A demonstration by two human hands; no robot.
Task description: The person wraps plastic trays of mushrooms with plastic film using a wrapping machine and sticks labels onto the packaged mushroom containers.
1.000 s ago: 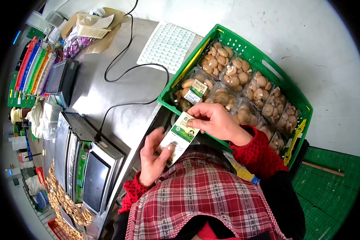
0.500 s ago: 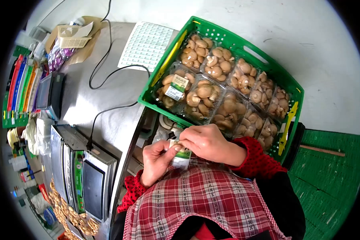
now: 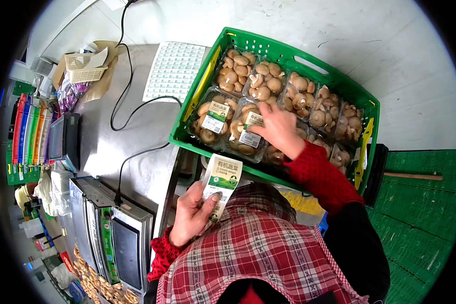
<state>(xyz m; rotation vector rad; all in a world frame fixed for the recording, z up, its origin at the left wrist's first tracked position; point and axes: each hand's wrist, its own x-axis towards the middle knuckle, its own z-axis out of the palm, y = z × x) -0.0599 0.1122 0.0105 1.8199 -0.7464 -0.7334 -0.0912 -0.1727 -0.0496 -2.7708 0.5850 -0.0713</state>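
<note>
A strip of printed labels (image 3: 222, 175) is pinched in my left hand (image 3: 191, 212), in front of my apron and below the crate. My right hand (image 3: 278, 126) reaches over the green crate (image 3: 309, 63), its fingers spread on a label (image 3: 252, 129) on a clear pack of brown mushrooms. The pack to its left carries a similar label (image 3: 216, 116). Several more packs of mushrooms (image 3: 266, 81) fill the crate; those that show have no label on top.
On the metal table (image 3: 106, 121) lie a sheet of small labels (image 3: 173, 71), a black cable (image 3: 131, 76) and a cream basket (image 3: 83, 68). Scales (image 3: 124, 243) stand at the lower left, near loose mushrooms (image 3: 99, 283). Green slatted flooring (image 3: 420, 202) is at the right.
My right hand has left the label strip and moved up onto the second front pack, which now bears a label. My left hand still holds the strip, now more upright.
</note>
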